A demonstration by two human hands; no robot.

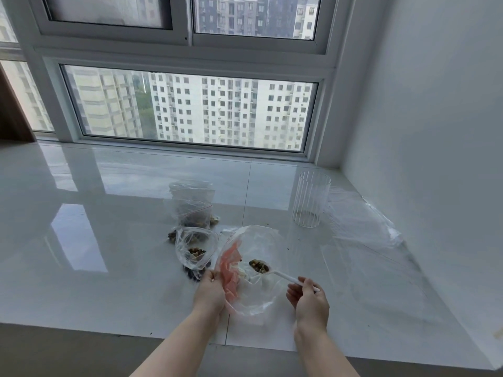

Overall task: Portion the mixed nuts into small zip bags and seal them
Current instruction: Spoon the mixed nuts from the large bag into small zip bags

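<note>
Bag (255, 270): thin, limp film, light, slippery; left hand (211, 291) pinches its rim at 9 o'clock. Spoon (275, 272) of nuts (258, 265), easily spilled, gripped by right hand (309, 297) at 3 o'clock. Table (109, 240), centre.

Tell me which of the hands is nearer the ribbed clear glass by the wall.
Right. The right hand, holding the white spoon, sits below and slightly left of the glass. The left hand grips the big bag's edge farther to the left.
</note>
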